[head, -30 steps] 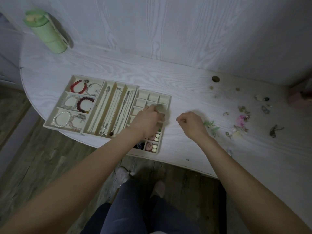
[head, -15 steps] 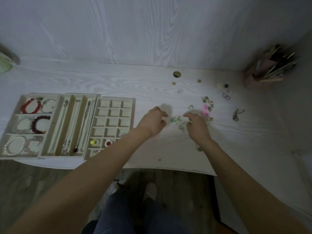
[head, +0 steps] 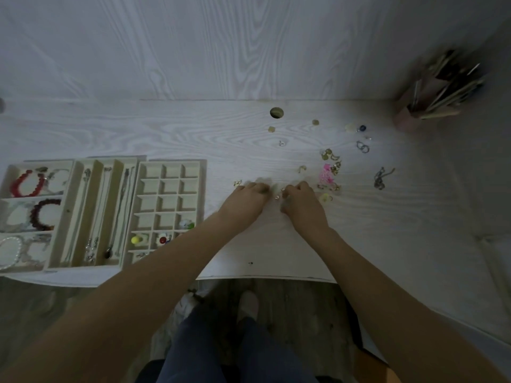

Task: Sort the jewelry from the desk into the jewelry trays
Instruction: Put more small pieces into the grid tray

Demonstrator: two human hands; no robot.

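Left hand [head: 247, 199] and right hand [head: 300, 201] mid-frame, curled over small jewelry [head: 277, 196] on surface [head: 193, 134]. Grip unclear. Jewelry trays [head: 168, 172] at left.

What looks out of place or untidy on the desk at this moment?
Loose jewelry lies scattered on the desk right of the compartment tray, not yet sorted. Both hands, left and right, are down among it. Nothing looks damaged.

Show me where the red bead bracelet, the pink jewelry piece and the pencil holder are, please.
red bead bracelet [head: 26, 183]: head view, on the left arc of its beads.
pink jewelry piece [head: 325, 174]: head view, on its bright pink middle.
pencil holder [head: 406, 118]: head view, on its pinkish front wall.
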